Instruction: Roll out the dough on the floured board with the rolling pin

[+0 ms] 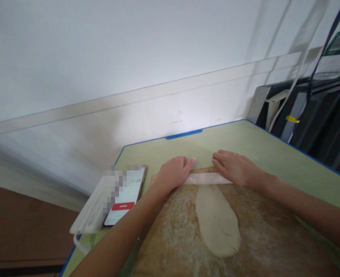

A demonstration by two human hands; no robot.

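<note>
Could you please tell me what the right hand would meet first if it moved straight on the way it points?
Probably the white wall, near the blue strip on the far edge of the green tabletop; the right hand seems to point just past the left hand, though depth is unclear.

Table: far edge toward wall; handle mid far edge. Board on near part of table, running out of view at the bottom. Rolling pin crosswise along board's far edge; left hand over its left end, right hand over its right. Dough on board, from pin toward near edge. Left of board, by table's left edge: phone; flat case just left of it, jutting past that edge. Panels beyond right edge.
</note>
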